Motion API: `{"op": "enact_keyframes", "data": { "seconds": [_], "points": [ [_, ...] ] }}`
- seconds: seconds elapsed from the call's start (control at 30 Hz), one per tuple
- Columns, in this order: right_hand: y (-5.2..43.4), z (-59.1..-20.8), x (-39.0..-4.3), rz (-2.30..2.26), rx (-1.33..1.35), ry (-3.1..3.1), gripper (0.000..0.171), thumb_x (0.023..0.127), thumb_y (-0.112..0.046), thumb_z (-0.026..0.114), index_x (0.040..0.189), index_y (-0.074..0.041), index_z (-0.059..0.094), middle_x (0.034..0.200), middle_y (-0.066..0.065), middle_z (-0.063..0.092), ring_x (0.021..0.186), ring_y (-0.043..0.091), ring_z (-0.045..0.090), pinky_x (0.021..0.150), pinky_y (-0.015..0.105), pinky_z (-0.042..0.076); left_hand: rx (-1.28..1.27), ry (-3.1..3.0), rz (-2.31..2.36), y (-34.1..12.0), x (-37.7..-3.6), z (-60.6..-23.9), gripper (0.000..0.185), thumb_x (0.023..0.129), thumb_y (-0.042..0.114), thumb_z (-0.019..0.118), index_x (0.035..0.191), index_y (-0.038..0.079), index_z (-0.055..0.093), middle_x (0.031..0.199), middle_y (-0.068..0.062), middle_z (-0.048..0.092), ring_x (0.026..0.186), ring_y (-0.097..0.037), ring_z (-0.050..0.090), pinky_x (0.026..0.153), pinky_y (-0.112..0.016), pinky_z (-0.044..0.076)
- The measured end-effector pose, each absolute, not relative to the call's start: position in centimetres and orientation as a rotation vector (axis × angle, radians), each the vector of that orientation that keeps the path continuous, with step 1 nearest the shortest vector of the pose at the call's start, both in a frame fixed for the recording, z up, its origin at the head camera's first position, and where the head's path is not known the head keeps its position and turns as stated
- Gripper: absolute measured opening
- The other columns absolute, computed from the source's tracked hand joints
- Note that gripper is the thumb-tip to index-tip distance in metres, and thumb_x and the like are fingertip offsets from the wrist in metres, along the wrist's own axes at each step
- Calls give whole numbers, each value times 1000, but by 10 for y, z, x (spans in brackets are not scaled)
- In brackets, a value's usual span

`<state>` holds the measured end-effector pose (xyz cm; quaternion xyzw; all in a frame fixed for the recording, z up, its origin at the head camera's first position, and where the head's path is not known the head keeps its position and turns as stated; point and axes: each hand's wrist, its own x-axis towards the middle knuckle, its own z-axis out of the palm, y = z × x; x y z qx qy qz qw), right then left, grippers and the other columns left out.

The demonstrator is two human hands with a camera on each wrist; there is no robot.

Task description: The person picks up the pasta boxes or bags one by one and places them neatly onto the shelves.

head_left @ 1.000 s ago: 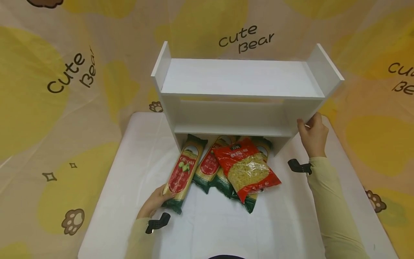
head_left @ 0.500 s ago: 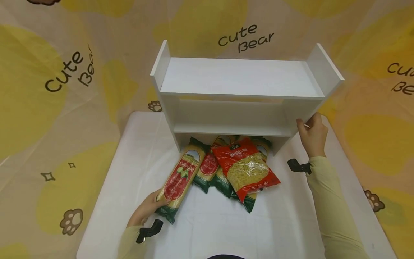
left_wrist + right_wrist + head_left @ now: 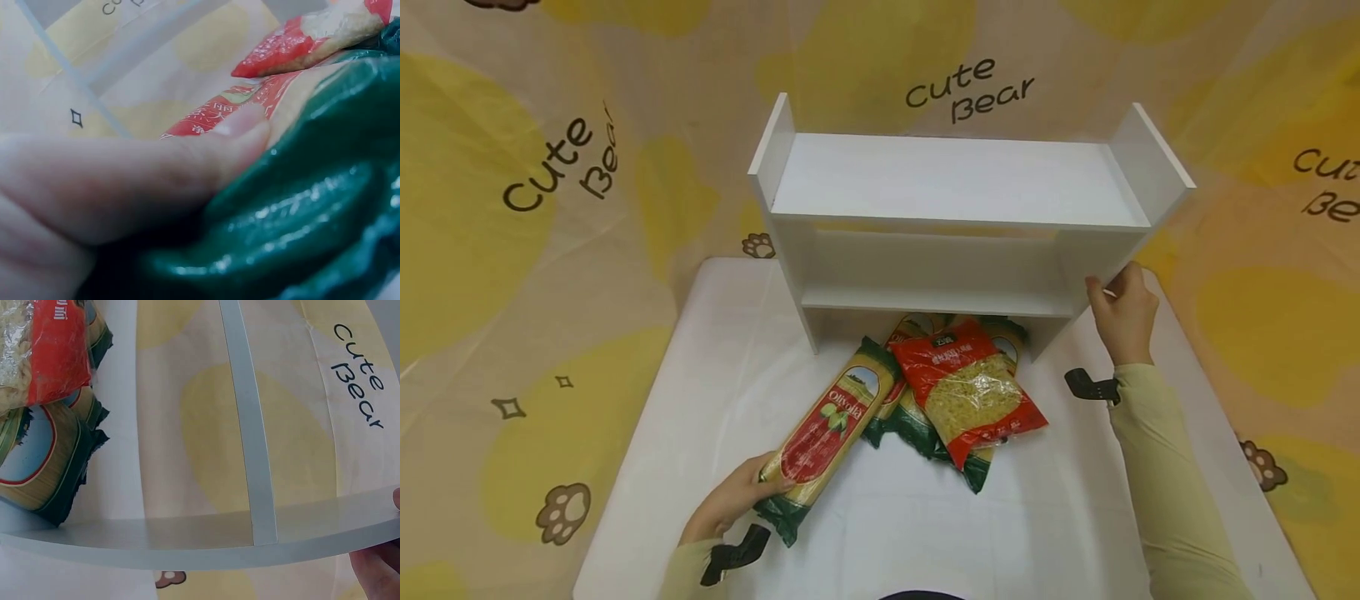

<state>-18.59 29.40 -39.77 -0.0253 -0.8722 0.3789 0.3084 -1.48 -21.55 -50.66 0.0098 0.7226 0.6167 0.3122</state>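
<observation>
Head view is showing the white shelf unit (image 3: 958, 217) standing at the upper centre of the frame on the white table (image 3: 1060, 517); its top board and middle board are carrying nothing, while the bottom opening is holding the far ends of a heap of pasta packets (image 3: 925, 392), with a red bag of short pasta (image 3: 967, 392) lying on top of them and sticking out toward me. My left hand (image 3: 730, 500), at the lower left of the frame, is gripping the near end of a long spaghetti packet (image 3: 829, 433), thumb curled over its upper face. That packet is lying out on the table, just left of the heap and touching it; it is yellow with dark green ends and a red label with green olives and white lettering. Its long axis is running diagonally, the dark green near end pointing to the lower left and the far end pointing to the upper right, toward the shelf's opening. Left wrist view is showing my thumb (image 3: 156, 181) pressing on the packet's glossy green end. My right hand (image 3: 1123, 312), right of centre, is holding the front edge of the shelf's right side panel, fingers curled round it.
</observation>
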Motion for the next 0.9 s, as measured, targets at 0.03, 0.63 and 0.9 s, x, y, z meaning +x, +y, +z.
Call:
{"op": "enact_keyframes", "data": {
  "seconds": [0.03, 0.63, 0.9],
  "points": [
    [294, -398, -186, 1002, -68, -2306, 27, 88, -9, 61, 107, 8, 52, 99, 27, 66, 77, -22, 45, 76, 12, 48, 20, 1902, 1629, -217, -13, -506, 62, 92, 17, 61, 134, -18, 33, 101, -10, 60, 86, -18, 56, 74, -31, 49],
    [293, -397, -185, 991, -65, -2306, 27, 88, -9, 62, 106, 8, 53, 97, 27, 66, 75, -27, 40, 75, 10, 46, 189, 1882, 1667, -229, 6, -460, 58, 94, 11, 56, 134, -21, 29, 104, -17, 60, 86, -15, 59, 75, -28, 51],
    [293, -397, -185, 995, -85, -2310, 27, 87, -9, 62, 106, 8, 53, 96, 27, 66, 75, -25, 41, 76, 12, 47, 326, 1910, 1657, -219, 7, -423, 47, 95, 9, 55, 130, -18, 38, 104, -19, 59, 84, -13, 58, 74, -26, 51]
  ]
}}
